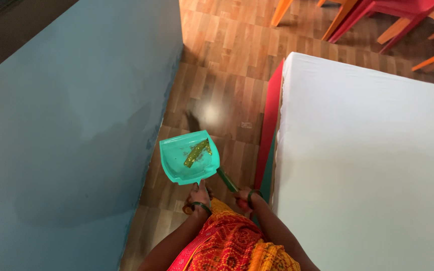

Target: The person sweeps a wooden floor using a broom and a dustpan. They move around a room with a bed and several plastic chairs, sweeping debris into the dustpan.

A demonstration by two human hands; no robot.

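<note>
The left hand (199, 194) has its fingers clamped on the near end of a turquoise dustpan (189, 156), which sits tilted above the wooden floor (217, 95), at about eleven o'clock from the hand. Inside the pan lies a yellow-green strip of debris (197, 153) with a few small specks around it. The right hand (243, 196), at three o'clock from the left one, has its fingers clamped on a dark green handle (226, 179) that runs up toward ten o'clock and ends just beside the pan's near corner. A blue wall (76, 135) stands at nine o'clock, and a white mattress (367, 165) with a red edge (269, 125) fills the three o'clock side. Orange chair legs (337, 20) show at one o'clock.
</note>
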